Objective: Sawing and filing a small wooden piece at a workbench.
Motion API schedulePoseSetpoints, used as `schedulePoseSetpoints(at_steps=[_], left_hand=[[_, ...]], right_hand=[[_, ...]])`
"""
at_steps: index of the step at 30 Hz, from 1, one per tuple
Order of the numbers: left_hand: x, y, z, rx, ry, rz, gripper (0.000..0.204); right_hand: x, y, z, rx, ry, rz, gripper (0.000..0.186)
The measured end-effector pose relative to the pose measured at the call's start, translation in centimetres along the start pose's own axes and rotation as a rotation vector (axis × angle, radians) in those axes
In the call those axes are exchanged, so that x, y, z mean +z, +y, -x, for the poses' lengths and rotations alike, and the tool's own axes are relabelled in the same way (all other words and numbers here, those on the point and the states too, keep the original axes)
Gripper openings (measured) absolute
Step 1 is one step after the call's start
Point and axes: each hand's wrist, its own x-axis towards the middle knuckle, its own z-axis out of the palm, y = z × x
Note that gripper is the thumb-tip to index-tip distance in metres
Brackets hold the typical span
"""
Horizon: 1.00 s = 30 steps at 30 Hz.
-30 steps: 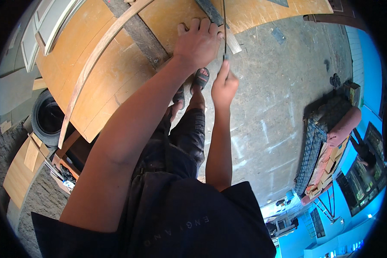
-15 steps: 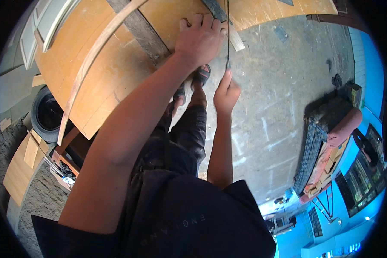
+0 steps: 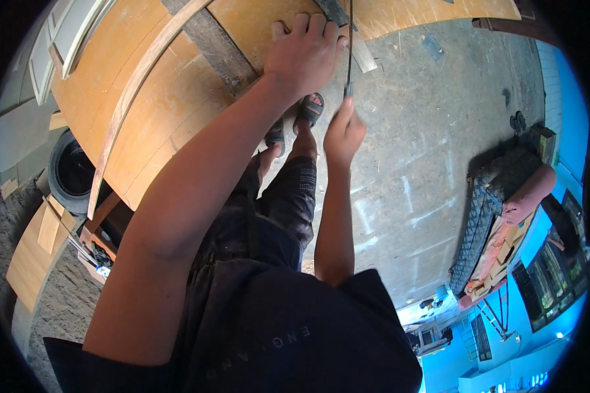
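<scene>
My left hand (image 3: 303,59) bears down on a piece of wood at the edge of the tan wooden work surface, its fingers bent over it. A pale end of that wood (image 3: 366,57) juts out past my thumb, over the floor; the rest lies under the hand. Just to the right, my right hand (image 3: 345,134) is closed round the handle of a saw. The saw's thin dark blade (image 3: 350,52) shows edge-on and points away from me, crossing close beside my left thumb. Its teeth cannot be made out, and my fingers hide most of the handle.
A long curved wooden strip (image 3: 134,92) and a dark plank (image 3: 213,49) lie on the work surface (image 3: 157,111). At the left are a tire (image 3: 72,173) and a plywood sheet (image 3: 36,262). My sandalled feet stand beneath the edge. A sofa (image 3: 488,223) with a pink armrest stands at the right.
My right hand and the saw have moved a little away from me, along the line of the blade. My left hand stays on the wood. The view has shifted slightly.
</scene>
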Motion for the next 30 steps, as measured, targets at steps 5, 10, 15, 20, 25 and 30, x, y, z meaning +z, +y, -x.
schedulePoseSetpoints(at_steps=[5, 10, 15, 20, 25, 30], left_hand=[[0.2, -0.2, -0.1, 0.028, 0.123, -0.019, 0.026], [1.2, 0.4, 0.0, 0.034, 0.100, 0.032, 0.027], [0.5, -0.2, 0.6, 0.014, 0.048, 0.044, 0.027], [0.8, -0.2, -0.2, 0.039, 0.154, -0.003, 0.028], [0.8, 0.3, 0.0, 0.006, 0.057, 0.080, 0.029], [0.2, 0.0, 0.1, -0.004, 0.022, 0.060, 0.030]], right_hand=[[-2.6, 3.4, 6.2, 0.136, 0.006, -0.008, 0.057], [1.3, -0.5, -2.8, -0.107, 0.060, -0.014, 0.057], [0.1, -0.4, -0.1, -0.048, 0.010, 0.030, 0.048], [-3.5, 5.5, 7.1, 0.123, -0.030, 0.090, 0.049], [1.0, -0.4, -2.9, -0.017, 0.005, 0.101, 0.046], [0.6, 3.0, 0.9, -0.010, 0.031, 0.032, 0.042]])
